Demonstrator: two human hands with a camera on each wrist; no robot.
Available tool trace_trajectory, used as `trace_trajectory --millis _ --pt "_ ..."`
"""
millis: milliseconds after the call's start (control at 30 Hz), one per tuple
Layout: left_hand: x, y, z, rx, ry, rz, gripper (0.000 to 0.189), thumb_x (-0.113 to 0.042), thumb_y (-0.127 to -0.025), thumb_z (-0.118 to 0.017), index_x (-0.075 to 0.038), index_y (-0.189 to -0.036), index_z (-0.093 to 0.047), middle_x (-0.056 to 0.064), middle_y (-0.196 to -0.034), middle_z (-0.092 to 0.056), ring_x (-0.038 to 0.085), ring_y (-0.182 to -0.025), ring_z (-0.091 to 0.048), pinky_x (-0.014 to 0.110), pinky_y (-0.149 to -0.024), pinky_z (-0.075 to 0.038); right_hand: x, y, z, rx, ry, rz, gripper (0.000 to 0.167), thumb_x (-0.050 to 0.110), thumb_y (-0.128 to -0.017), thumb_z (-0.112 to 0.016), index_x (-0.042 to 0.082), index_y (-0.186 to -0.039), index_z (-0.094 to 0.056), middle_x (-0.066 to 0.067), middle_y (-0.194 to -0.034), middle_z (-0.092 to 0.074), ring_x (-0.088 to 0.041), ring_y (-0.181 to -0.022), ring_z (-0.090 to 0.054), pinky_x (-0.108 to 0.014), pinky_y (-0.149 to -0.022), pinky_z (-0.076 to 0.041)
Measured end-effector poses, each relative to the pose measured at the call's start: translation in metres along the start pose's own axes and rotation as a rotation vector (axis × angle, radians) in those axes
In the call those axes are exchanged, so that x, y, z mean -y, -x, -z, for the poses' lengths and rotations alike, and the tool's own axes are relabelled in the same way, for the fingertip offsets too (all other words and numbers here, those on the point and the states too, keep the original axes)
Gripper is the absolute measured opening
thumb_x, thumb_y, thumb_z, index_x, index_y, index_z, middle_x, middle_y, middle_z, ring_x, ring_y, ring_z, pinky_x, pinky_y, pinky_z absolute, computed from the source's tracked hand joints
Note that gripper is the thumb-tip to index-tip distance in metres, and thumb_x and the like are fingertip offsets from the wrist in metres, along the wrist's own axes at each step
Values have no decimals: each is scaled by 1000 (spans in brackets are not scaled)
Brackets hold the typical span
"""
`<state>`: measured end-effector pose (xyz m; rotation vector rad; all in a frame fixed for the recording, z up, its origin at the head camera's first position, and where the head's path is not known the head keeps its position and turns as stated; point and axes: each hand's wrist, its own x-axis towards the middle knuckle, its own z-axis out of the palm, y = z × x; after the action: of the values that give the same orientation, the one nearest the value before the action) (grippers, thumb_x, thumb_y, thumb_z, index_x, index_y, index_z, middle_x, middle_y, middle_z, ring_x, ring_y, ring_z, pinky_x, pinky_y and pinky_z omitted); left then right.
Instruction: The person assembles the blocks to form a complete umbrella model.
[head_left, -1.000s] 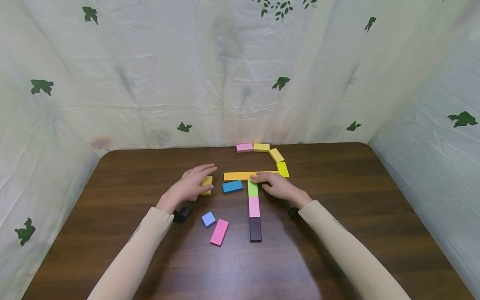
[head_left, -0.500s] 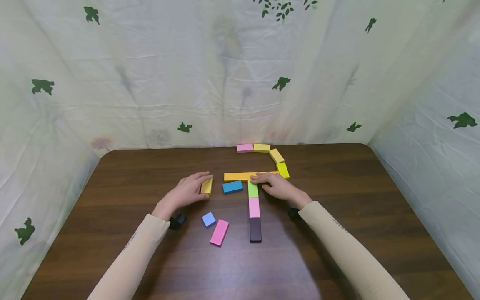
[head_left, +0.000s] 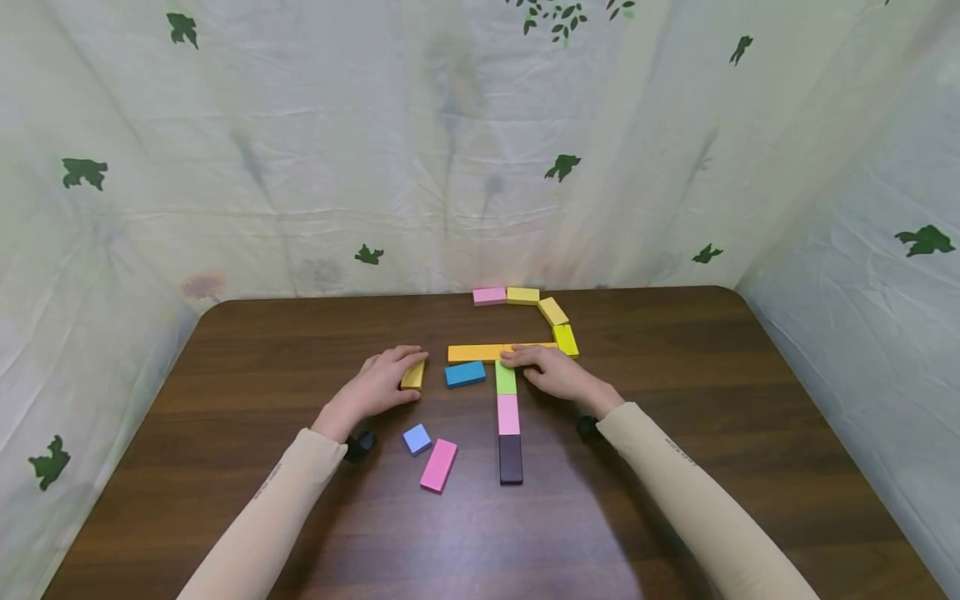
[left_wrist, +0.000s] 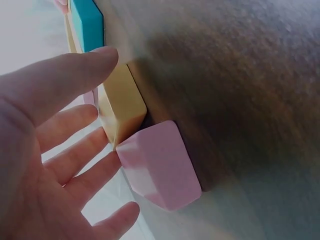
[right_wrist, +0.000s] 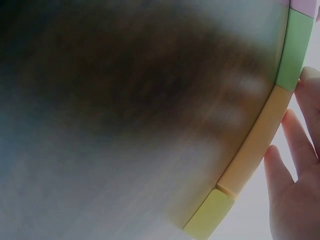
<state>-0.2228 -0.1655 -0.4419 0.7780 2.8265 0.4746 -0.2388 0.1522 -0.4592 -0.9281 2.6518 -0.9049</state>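
My left hand (head_left: 378,381) is over a yellow block (head_left: 412,375), thumb by its near end and fingertips by its far end. In the left wrist view those fingers are spread and nearly straight, the thumb overlapping the yellow block. A pink block (left_wrist: 162,167) lies against that block's corner; the hand hides it in the head view. My right hand (head_left: 555,371) rests with extended fingers where an orange block (right_wrist: 257,142) meets a green block (head_left: 506,377). Its fingertips are right along these blocks' edge in the right wrist view.
A blue block (head_left: 465,374) lies between the hands. Below the green block runs a light pink block (head_left: 508,414), then a black block (head_left: 511,458). Yellow blocks (head_left: 553,311) curve up to another pink block (head_left: 490,296). A small blue cube (head_left: 417,439) and a deep-pink block (head_left: 438,465) lie nearer.
My left hand has come down around the yellow block, its fingers lower and nearer the block's ends. The pink block's edge beneath it has gone from the head view. My right hand stays put.
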Motion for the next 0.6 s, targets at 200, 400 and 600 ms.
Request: trace_trajectory --millis 200,400,600 --pt "-2 -2 0 -5 8 15 63 -19 -87 -71 1 -140 -45 21 -140 -42 37 -127 -39 59 -103 -27 -1 0 0 3 -2 -5 43 -6 -92 -47 7 -131 -59 -3 -138 -52 -19 -135 -37 -37 -105 -34" --pt "-1 -5 -1 -20 3 17 60 -17 -87 -71 2 -139 -46 21 -137 -44 37 -125 -42 57 -101 -30 0 0 0 3 -5 -8 43 -6 -92 -47 7 -132 -59 -3 -138 -52 -20 -135 -37 -38 -105 -34" --pt "1 -10 -2 -34 0 22 56 -15 -87 -70 1 -136 -49 20 -133 -48 35 -119 -46 55 -100 -33 -1 0 -1 4 -4 -10 43 -6 -93 -47 8 -132 -58 -2 -138 -51 -19 -135 -37 -37 -106 -34"
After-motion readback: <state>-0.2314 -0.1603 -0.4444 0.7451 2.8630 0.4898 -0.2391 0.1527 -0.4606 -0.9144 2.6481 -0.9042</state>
